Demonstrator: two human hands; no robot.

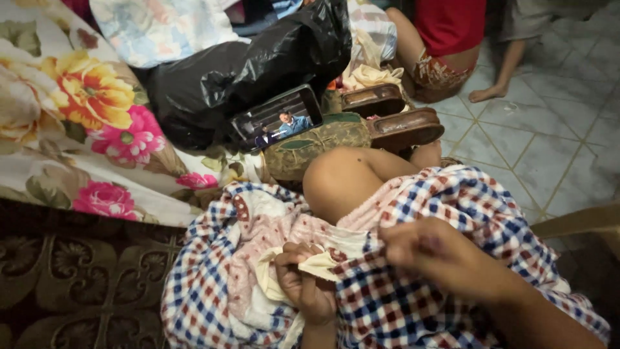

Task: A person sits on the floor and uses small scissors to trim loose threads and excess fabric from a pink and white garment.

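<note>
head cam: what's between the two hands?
In the head view, a cream cloth strip spans from left hand to right hand, over the checked fabric.

From my feed the light is dim and warm, brightest on the tiled floor (549,148). My right hand (439,255) smears with motion blur; corners darken, and the black bag (245,71) shows soft glare.

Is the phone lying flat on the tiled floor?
No, the phone leans against a black plastic bag with its screen lit, beside the flowered sheet, not on the tiled floor.
</note>
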